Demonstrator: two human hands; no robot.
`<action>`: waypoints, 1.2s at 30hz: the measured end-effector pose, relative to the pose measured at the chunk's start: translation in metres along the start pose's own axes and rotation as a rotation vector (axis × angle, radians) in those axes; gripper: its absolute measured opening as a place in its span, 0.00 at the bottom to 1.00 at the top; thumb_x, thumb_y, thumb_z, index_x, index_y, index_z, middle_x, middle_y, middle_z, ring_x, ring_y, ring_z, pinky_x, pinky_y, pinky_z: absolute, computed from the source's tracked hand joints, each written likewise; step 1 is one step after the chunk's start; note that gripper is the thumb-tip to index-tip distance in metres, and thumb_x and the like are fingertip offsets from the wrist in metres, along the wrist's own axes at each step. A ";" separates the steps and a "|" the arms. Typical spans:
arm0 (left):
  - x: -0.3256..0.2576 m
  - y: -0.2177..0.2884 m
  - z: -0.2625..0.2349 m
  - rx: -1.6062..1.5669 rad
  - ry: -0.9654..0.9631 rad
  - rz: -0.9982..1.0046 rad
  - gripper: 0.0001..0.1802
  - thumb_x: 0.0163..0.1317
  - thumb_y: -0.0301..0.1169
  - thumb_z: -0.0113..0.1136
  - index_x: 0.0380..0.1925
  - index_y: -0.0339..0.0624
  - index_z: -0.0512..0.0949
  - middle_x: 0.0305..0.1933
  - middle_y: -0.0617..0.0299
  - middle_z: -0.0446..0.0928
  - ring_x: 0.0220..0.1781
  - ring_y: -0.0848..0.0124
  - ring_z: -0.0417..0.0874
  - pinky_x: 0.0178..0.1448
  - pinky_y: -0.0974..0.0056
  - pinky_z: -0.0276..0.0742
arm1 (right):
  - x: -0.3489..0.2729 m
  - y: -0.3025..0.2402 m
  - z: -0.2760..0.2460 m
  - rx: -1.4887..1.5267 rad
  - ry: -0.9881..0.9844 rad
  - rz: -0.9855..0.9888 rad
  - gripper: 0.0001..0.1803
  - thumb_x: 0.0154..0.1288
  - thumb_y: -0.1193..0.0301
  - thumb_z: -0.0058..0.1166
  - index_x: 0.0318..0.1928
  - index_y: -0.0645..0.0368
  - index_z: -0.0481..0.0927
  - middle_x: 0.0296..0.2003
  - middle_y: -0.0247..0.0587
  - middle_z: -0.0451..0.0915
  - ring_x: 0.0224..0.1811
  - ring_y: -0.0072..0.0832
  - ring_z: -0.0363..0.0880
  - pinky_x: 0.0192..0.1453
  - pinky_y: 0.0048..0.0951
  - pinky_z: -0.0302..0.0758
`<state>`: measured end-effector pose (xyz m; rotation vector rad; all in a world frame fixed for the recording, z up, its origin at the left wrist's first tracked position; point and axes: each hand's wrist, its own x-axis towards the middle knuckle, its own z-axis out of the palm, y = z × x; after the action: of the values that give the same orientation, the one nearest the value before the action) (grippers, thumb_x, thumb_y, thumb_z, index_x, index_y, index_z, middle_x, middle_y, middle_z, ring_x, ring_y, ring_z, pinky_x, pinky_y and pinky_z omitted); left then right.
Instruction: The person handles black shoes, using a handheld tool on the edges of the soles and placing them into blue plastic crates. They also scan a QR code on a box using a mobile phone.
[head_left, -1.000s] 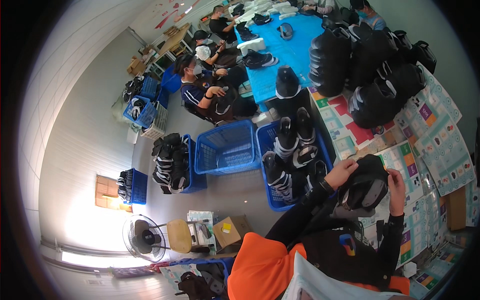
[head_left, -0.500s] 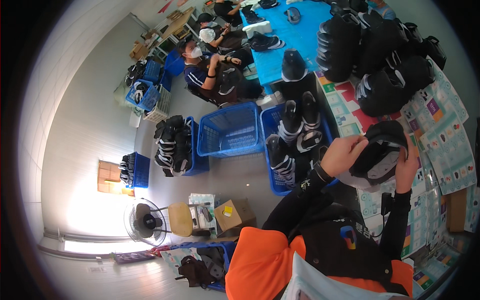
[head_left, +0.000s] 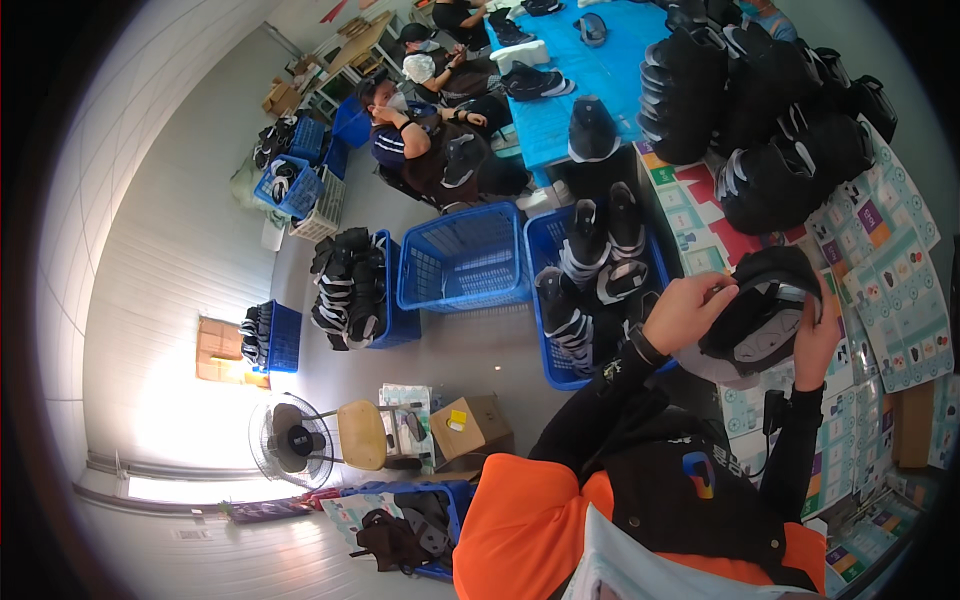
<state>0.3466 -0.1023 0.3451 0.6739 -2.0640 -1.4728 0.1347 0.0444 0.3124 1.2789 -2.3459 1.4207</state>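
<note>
At about three o'clock, above the patterned table (head_left: 880,270), both hands clasp a black shoe (head_left: 762,312). From nine o'clock the left hand (head_left: 688,312) curls around it, arm bent; the right hand (head_left: 815,345) seems to cup it from below.

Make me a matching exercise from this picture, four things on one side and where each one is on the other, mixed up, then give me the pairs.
1. black shoe
2. empty blue crate
3. floor fan
4. cardboard box

A. on the floor beside a yellow chair
B. held in both hands
C. between two crates of shoes
D. standing left of the yellow chair

Pairs: 1-B, 2-C, 3-D, 4-A
</note>
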 end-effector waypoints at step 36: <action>-0.079 0.070 -0.037 -0.392 -0.285 0.962 0.38 0.64 0.49 0.66 0.72 0.61 0.62 0.80 0.43 0.51 0.64 0.40 0.72 0.59 0.43 0.73 | -0.021 0.041 -0.012 0.004 0.042 0.200 0.20 0.77 0.69 0.51 0.66 0.57 0.73 0.54 0.48 0.82 0.54 0.27 0.80 0.59 0.26 0.72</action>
<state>0.4230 -0.0560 0.4125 -0.6457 -1.7616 -1.3194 0.1156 0.0742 0.2812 1.0280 -2.5032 1.4917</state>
